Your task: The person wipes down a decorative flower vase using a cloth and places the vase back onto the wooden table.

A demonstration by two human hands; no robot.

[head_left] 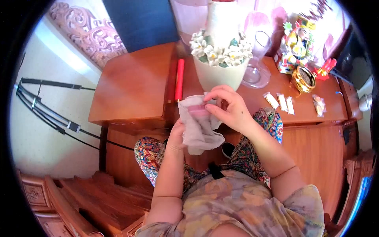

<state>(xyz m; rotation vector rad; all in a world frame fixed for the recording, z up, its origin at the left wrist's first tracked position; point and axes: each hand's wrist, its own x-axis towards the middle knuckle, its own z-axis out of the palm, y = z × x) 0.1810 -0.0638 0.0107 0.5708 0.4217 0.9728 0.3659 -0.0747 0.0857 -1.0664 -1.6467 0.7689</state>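
Tripod legs (73,125): blk, far L, over pale floor.
Box (134,83): brown wood, flat top; near edge crosses L of hands.
Tube (179,79): red, lying just R of box.
L hand (177,133): curled, grasping cloth (202,134) from its L side; fingers mostly hidden.
Cloth: wht w/ pink band, held betw. hands, nr side of vase, hanging in loose folds above lap.
Vase (219,75): wht, flowers round neck, just beyond R hand.
R hand (232,110): half open, fingers bent, thumb tip at pink band; can't tell if pinching.
Glass (256,75): R of vase.
Packets (282,102): small, nr counter's (252,94) near edge; open strip betw. them & vase.
Pot (304,81): gold, beyond packets.
Floor (312,154): wood, open stretch R of knees.
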